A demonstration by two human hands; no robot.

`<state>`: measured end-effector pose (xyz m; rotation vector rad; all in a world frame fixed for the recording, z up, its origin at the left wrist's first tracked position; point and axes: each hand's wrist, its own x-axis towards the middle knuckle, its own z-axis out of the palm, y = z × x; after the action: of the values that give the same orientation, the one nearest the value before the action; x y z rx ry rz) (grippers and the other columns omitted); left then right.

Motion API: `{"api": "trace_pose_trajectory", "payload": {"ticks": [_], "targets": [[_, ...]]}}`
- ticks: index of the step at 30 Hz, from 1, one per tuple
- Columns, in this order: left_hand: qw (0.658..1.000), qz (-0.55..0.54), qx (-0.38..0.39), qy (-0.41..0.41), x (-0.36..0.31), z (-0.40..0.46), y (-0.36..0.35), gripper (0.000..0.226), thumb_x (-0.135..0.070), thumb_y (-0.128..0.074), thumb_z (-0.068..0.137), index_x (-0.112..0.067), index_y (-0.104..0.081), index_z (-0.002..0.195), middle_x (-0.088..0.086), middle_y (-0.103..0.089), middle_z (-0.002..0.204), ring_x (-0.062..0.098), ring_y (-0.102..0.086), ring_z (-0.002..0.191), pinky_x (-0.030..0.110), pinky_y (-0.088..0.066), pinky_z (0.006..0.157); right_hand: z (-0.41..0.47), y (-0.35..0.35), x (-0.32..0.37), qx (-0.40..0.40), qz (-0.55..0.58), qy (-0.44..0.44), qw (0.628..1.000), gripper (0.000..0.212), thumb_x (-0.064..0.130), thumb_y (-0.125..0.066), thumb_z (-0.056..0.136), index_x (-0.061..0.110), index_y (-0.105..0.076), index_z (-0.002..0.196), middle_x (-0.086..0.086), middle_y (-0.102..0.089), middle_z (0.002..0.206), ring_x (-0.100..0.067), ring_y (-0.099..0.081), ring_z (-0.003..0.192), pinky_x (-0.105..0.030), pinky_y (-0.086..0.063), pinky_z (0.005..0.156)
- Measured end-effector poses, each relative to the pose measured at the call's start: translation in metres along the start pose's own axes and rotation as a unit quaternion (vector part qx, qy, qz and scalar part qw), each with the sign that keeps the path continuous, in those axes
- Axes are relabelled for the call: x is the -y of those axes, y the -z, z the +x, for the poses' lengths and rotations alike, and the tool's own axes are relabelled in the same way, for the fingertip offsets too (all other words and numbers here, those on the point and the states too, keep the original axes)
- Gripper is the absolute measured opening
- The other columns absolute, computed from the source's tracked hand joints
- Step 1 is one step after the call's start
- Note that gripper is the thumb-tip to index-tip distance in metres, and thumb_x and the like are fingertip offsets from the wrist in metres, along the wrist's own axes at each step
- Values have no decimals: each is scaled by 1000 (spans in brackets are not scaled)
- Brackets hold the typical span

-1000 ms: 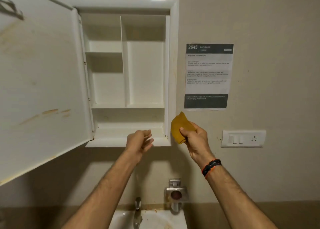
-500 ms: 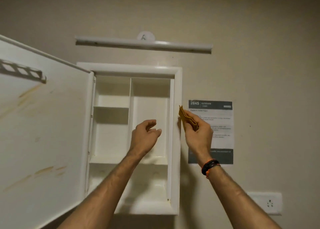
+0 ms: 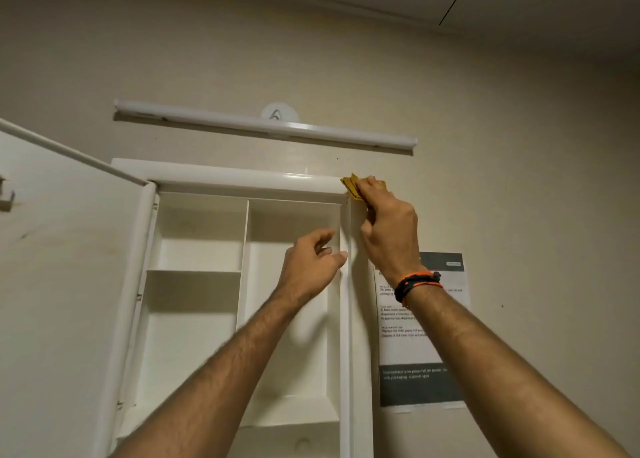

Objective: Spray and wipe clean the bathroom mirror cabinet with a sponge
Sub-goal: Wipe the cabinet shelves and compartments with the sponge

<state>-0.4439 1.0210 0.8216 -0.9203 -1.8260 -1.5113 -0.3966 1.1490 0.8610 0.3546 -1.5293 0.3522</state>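
Sponge: the yellow sponge (image 3: 351,189) is pressed on the top right corner of the cabinet frame (image 3: 221,177), partly hidden under the fingers
Right hand: the right hand (image 3: 388,229) grips the sponge, fingers curled over it
Left hand: the left hand (image 3: 311,263) hovers before the right compartment, fingers loosely bent, holding nothing
Risk: a thin fold may slip off the rounded edge, probably leaving the top rail unwiped
Risk: the open door (image 3: 69,267) may swing if bumped
Change: half a second ago the sponge was halfway down the right edge; now it is at the corner, and the view tilts higher

Right hand (image 3: 386,229) presses sponge (image 3: 351,188) on cabinet (image 3: 242,177) corner.
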Motion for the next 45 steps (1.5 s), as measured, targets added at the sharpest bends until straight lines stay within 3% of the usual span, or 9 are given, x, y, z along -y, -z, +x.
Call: {"api": "trace_pose_trajectory", "payload": {"ticks": [4, 7, 10, 12, 17, 22, 32, 38, 45], "targets": [[999, -38, 14, -8, 1, 7, -7, 40, -14, -61, 87, -24, -64, 126, -9, -67, 123, 8, -59, 117, 36, -46, 107, 4, -18, -10, 89, -80, 19, 993, 55, 20, -57, 93, 15, -46, 146, -12, -36, 156, -25, -31, 146, -39, -32, 117], [998, -61, 10, -9, 7, 5, -11, 28, -35, -52, 93, -32, -68, 115, -12, -70, 115, 8, -60, 114, 39, -45, 107, -2, -26, -20, 83, -114, 59, 988, 61, 36, -52, 97, 13, -36, 151, -13, -26, 160, -28, -23, 148, -37, -32, 115], [995, -95, 11, -12, 12, 6, -13, 31, -40, -40, 101, -35, -68, 113, -7, -68, 122, 11, -59, 117, 40, -43, 109, -1, -35, -27, 89, -96, 76, 989, 64, 33, -47, 101, 11, -21, 155, -14, -14, 163, -30, -10, 151, -43, -22, 122], [991, -131, 15, -8, 14, 6, -13, 41, -40, -32, 105, -24, -62, 129, -2, -62, 133, 9, -58, 119, 32, -42, 108, 3, -40, -28, 91, -63, 74, 991, 63, 29, -44, 103, 13, -14, 156, -13, -8, 164, -28, -1, 152, -46, -14, 124], [985, -170, 24, 5, 17, 2, -16, 62, -49, -16, 103, -15, -53, 140, -1, -55, 142, 10, -51, 131, 31, -37, 112, 0, -45, -28, 75, -14, 66, 995, 60, 21, -41, 104, 15, -13, 157, -9, -4, 165, -24, 2, 152, -41, -16, 123], [978, -205, 18, 10, 25, -9, -22, 70, -58, -16, 96, -16, -51, 140, 0, -53, 144, 10, -49, 132, 36, -35, 116, -42, -44, -32, 72, -16, 84, 994, 57, 16, -42, 104, 12, -19, 156, -8, -4, 165, -21, 3, 152, -28, -5, 123], [975, -221, 22, 23, 48, -53, -33, 71, -61, -22, 91, -19, -50, 141, -2, -52, 145, 5, -48, 132, 30, -37, 114, -105, -37, -31, 90, 6, 78, 993, 57, 9, -48, 101, 9, -25, 154, -7, -10, 164, -19, 0, 152, -35, -16, 123], [976, -214, 16, 38, 49, -56, -34, 74, -61, -22, 90, -16, -47, 143, 1, -47, 149, 10, -44, 136, 28, -36, 112, -39, -35, -27, 100, -14, 52, 994, 54, 17, -38, 105, 15, -19, 156, -1, -6, 165, -15, 3, 151, -3, 1, 109], [973, -223, 26, 56, 59, -71, -33, 69, -60, -20, 94, -18, -48, 142, -2, -49, 147, 7, -47, 134, 26, -39, 110, -115, -39, -30, 83, 25, 49, 995, 58, 7, -46, 101, 10, -24, 155, -5, -11, 165, -18, -2, 153, -25, -5, 123]]}}
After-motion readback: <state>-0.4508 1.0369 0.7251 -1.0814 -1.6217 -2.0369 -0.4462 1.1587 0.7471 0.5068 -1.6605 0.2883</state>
